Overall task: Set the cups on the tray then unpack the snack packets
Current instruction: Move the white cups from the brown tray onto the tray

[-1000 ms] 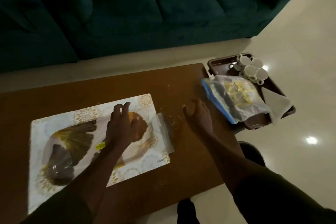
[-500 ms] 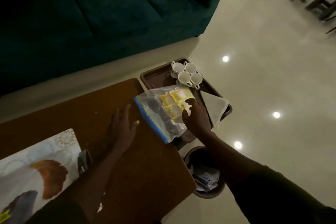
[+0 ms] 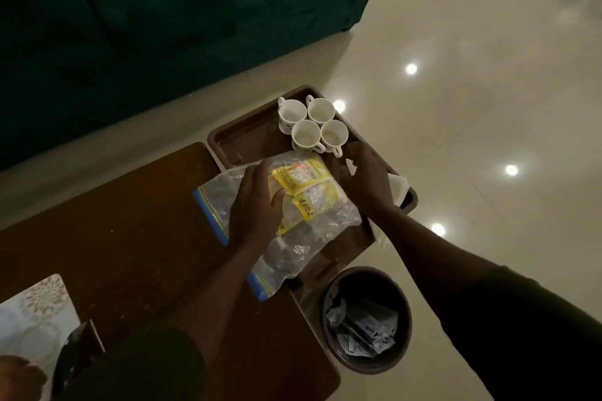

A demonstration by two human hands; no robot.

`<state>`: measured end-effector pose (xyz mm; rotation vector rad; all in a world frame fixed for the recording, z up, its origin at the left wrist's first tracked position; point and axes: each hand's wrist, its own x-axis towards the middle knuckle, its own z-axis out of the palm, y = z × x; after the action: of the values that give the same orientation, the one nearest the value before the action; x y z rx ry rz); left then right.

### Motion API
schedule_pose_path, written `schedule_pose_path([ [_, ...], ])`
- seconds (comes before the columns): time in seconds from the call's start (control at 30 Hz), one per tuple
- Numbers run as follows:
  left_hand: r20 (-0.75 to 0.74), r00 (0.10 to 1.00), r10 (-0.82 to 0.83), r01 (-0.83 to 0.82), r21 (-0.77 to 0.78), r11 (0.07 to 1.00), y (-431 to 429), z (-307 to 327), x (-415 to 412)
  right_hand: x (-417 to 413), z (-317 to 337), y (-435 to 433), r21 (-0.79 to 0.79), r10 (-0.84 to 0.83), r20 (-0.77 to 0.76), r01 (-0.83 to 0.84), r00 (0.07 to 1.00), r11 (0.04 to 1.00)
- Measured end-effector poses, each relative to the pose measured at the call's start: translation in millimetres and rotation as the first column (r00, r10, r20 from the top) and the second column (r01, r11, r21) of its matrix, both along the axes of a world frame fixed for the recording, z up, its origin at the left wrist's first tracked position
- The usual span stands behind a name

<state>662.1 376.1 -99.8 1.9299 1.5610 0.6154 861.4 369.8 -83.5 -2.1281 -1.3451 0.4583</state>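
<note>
Several white cups [image 3: 306, 134] stand clustered at the far corner of the brown tray [image 3: 228, 137]. A clear zip bag [image 3: 312, 233] with a blue strip lies half on the tray and half on the table, with yellow snack packets [image 3: 308, 184] inside. My left hand [image 3: 257, 207] rests flat on the bag's left part, fingers extended. At the bag's right edge my right hand [image 3: 365, 179] hovers just below the cups, fingers spread; whether it touches the bag I cannot tell.
The tray sits off the right end of the brown wooden table [image 3: 130, 225]. A white napkin [image 3: 400, 186] lies on the tray's right edge. A dark waste bin [image 3: 368, 319] with wrappers stands on the floor below. A patterned placemat [image 3: 29, 312] lies bottom left, a dark green sofa [image 3: 163, 10] behind.
My view swung right from the placemat to the tray. My left hand left the placemat and came onto the zip bag. My right hand reached the bag, then shifted to its right edge.
</note>
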Motion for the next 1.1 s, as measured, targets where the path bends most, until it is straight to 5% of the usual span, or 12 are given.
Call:
schedule_pose_path([
  [0.53,-0.039,0.994,0.102,-0.103,-0.017,0.995,95,-41,110,39,-44,81,-0.198,0.215,0.074,-0.197,0.974,0.96],
  [1.1,0.177,0.976,0.129,-0.15,0.111,0.982,81,3,50,8,15,69,0.072,0.168,0.102,-0.176,0.98,0.982],
])
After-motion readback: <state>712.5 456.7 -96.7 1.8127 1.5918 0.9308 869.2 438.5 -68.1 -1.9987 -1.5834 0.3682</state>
